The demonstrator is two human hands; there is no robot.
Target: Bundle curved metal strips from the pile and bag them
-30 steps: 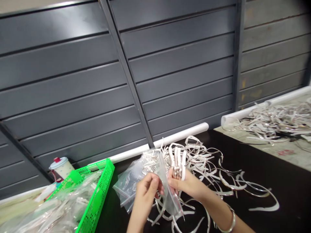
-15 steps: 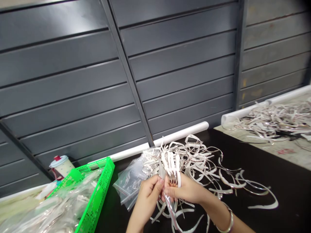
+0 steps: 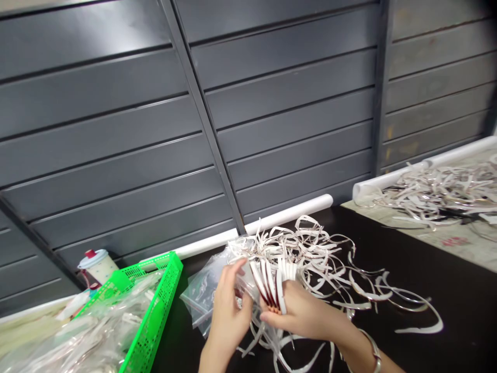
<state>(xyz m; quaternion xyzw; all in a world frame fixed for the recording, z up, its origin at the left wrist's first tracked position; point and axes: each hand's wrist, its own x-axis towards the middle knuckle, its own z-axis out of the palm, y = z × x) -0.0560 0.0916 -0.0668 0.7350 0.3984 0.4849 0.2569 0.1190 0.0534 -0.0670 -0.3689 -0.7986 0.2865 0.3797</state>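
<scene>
While the right hand (image 3: pixel 303 313) closes around a bundle of white strips (image 3: pixel 269 285), their curved ends fanning upward with reddish edges showing, the left hand (image 3: pixel 229 316) curls around the mouth of a clear plastic bag (image 3: pixel 204 300), gripping its film just beside the bundle. Both hands sit near the front edge of a dark counter (image 3: pixel 392 295), over a loose tangle of more strips (image 3: pixel 314 248) that spreads behind and to the right of them. A bracelet (image 3: pixel 375 352) circles the right wrist. At the counter's left edge, a bright green basket (image 3: pixel 163 295) holds bagged strips (image 3: pixel 93 331), with a lidded cup (image 3: pixel 97 264) beyond its far corner. Past the counter's far right corner, a pale surface (image 3: pixel 458 238) carries another heap of strips (image 3: pixel 438 194). White tubes (image 3: pixel 287 213) run along the foot of a grey ribbed metal wall (image 3: pixel 116 129).
</scene>
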